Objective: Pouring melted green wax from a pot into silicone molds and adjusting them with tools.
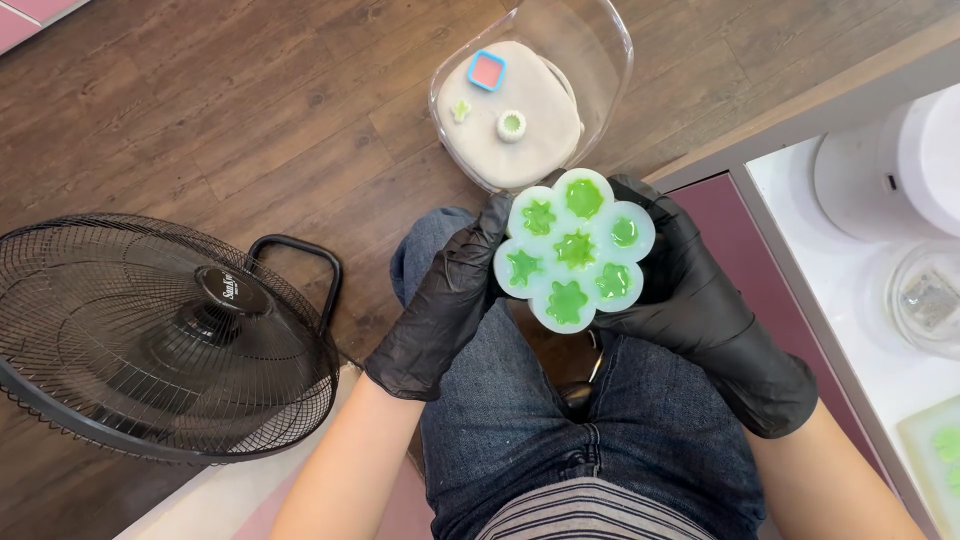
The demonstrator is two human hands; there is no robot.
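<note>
I hold a pale flower-shaped silicone mould (574, 250) over my lap, its several cavities filled with green star-like and leaf-like shapes. My left hand (445, 300), in a black glove, grips the mould's left edge. My right hand (700, 300), also black-gloved, cups its right side from behind. Just beyond the mould, on the wooden floor, stands a clear plastic container (600, 60) holding beige sand, a small blue square frame (487, 71), a white ridged ring (511, 125) and a tiny green piece (460, 110).
A black floor fan (150, 340) lies tilted at my left. At right is a white counter (850, 300) with a white round appliance (900, 170), a glass jar (930, 300) and another pale mould with green shapes (940, 460).
</note>
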